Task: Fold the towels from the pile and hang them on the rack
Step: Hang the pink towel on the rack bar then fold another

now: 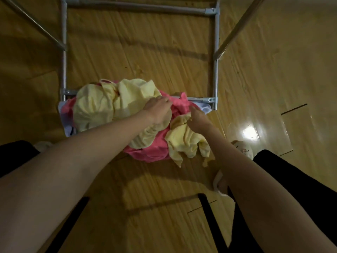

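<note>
A crumpled pile of towels lies on the wooden floor against the near bar of a grey metal rack [216,52]. Pale yellow towels [102,105] lie on top, and pink towels [151,152] show beneath and at the right. My left hand [158,110] reaches into the middle of the pile, its fingers curled into a pink towel [179,105] at the rack's bar. My right hand [197,118] grips the same pink cloth from the right, just above a loose yellow towel [184,141]. The fingertips of both hands are buried in the fabric.
The rack's frame stands ahead of me, with slanted rails at the far left [36,24] and far right [240,24]. White cloth [206,107] peeks out under the pile. My black-clad legs and a slippered foot [221,183] are near the bottom, and black bars [209,212] cross the floor.
</note>
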### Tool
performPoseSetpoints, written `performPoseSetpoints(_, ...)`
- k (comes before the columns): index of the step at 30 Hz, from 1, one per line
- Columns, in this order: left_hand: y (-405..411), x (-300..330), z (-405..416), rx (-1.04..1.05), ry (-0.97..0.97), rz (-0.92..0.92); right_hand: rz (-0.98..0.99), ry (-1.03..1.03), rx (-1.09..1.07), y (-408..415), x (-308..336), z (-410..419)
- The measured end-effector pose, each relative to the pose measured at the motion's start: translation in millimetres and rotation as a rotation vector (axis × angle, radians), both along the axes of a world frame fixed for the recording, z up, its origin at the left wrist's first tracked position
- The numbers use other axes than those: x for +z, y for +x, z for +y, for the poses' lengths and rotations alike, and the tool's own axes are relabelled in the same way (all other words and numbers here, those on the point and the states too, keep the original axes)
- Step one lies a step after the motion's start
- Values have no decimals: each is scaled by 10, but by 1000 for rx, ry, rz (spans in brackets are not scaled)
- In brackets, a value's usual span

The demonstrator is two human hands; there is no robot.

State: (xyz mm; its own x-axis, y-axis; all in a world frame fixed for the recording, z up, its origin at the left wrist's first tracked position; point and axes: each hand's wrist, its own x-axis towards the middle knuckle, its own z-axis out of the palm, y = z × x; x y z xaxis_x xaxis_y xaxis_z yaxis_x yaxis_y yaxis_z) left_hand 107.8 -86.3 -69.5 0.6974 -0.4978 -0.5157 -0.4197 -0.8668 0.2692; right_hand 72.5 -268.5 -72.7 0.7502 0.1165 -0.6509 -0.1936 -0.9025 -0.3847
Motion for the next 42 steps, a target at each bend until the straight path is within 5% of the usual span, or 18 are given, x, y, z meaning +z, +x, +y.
performPoseSetpoints(9, 366, -307, -318, 106, 73, -51, -31, 72, -27, 184, -269, 99)
performPoseSetpoints(16, 199, -77, -71, 487, -424, -92, -272, 127, 41, 219, 21, 272)
performPoseSetpoints(22, -173, 700, 214, 638, -708, -149, -284, 238, -128, 91, 450, 422)
performPoseSetpoints(35, -461, 2627, 597, 613, -813, -424, -643, 653, -359, -322, 2501, 554)
performPoseSetpoints(42, -773, 3836, 634, 570, -1116, -319, -759, 768, -290, -651, 3463, 715)
